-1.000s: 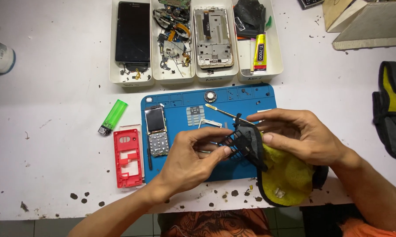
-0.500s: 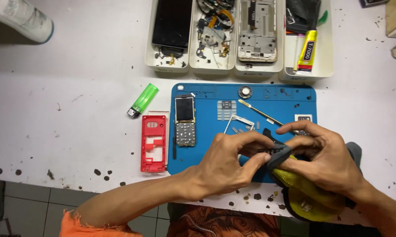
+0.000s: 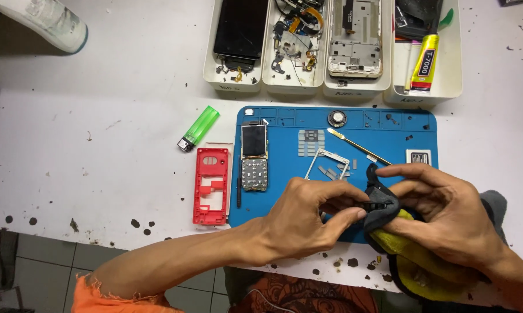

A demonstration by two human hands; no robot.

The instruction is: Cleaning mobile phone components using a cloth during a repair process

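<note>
Over the near edge of a blue repair mat (image 3: 389, 139), my left hand (image 3: 311, 217) pinches a small dark phone part (image 3: 369, 204) from the left. My right hand (image 3: 447, 211) presses a grey and yellow cloth (image 3: 400, 246) around that part from the right. On the mat lie a bare phone board with screen and keypad (image 3: 254, 156), a white frame (image 3: 327, 163), a grey keypad sheet (image 3: 311, 142), a round speaker (image 3: 337, 118) and a thin metal pry tool (image 3: 359, 146). A red phone shell (image 3: 210, 185) rests just left of the mat.
A green lighter (image 3: 199, 127) lies on the white table left of the mat. Several white trays (image 3: 331, 87) at the back hold a dark phone, loose parts, a phone frame and a yellow glue tube (image 3: 425, 61). A pale bottle (image 3: 47, 20) sits far left.
The view has shifted, so the mat and trays sit further right and higher. Both hands stay closed on the dark part and cloth, now lower at the mat's near edge.
</note>
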